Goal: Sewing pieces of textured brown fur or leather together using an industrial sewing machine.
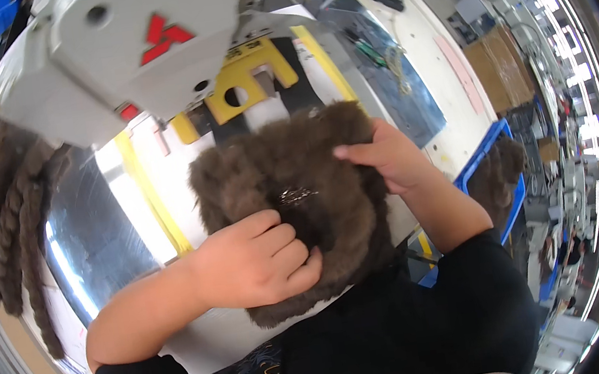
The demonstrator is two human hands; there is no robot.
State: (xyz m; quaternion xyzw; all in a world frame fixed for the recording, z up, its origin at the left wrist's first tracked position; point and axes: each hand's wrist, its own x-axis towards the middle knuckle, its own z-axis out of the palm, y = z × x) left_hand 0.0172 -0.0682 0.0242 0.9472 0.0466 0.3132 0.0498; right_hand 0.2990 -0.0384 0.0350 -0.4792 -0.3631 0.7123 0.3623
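Note:
A squarish piece of brown plush fur fabric (258,162) lies across the machine bed in front of me, with a shiny patch near its middle. Its right edge is pinched by my right hand (392,153), thumb on top and the other fingers underneath. My left hand (264,260) rests on the lower left part of the fabric. Those fingers are curled and closed on the pile, their tips partly hidden in it. Just beyond the fabric is a yellow plate with cut-outs (249,88), below the white sewing machine head (123,51).
Long brown fur strips (15,209) hang at the left. A blue bin (512,206) with more brown fur stands to the right. Green-handled tool (366,49) and loose thread lie on the table at the far right, near a cardboard box (500,70).

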